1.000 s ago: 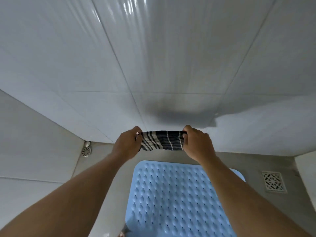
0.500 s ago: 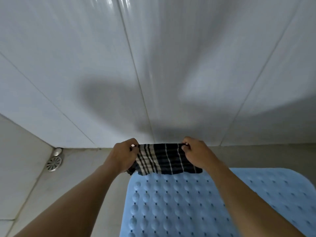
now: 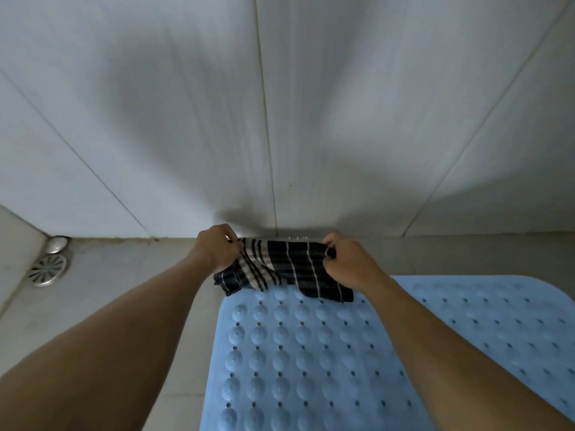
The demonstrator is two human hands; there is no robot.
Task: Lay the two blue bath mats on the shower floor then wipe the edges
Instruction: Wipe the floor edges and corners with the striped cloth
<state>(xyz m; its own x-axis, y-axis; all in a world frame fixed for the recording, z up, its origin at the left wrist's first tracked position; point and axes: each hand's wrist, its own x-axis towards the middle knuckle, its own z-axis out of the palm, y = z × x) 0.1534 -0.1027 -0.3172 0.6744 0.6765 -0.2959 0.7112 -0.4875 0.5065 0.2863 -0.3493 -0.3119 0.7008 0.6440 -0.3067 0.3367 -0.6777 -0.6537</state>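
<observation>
A dark striped cloth [image 3: 286, 269] is stretched between my left hand [image 3: 217, 247] and my right hand [image 3: 345, 262], each pinching one top corner. It hangs over the far edge of a light blue bath mat [image 3: 298, 353] with raised bumps and holes, lying on the shower floor. A second blue mat [image 3: 497, 318] lies to the right, flatter in texture, partly hidden by my right forearm. The cloth's lower edge rests on the first mat.
The white tiled wall [image 3: 280, 119] rises directly behind the cloth. A round metal floor drain [image 3: 48, 269] with a small metal cap [image 3: 57, 244] sits in the far left corner. Grey floor tiles [image 3: 130, 275] show left of the mats.
The view has tilted down and closer to the floor. My hands have lowered the cloth towards the far edge of the mat, and it hangs more unfolded than before.
</observation>
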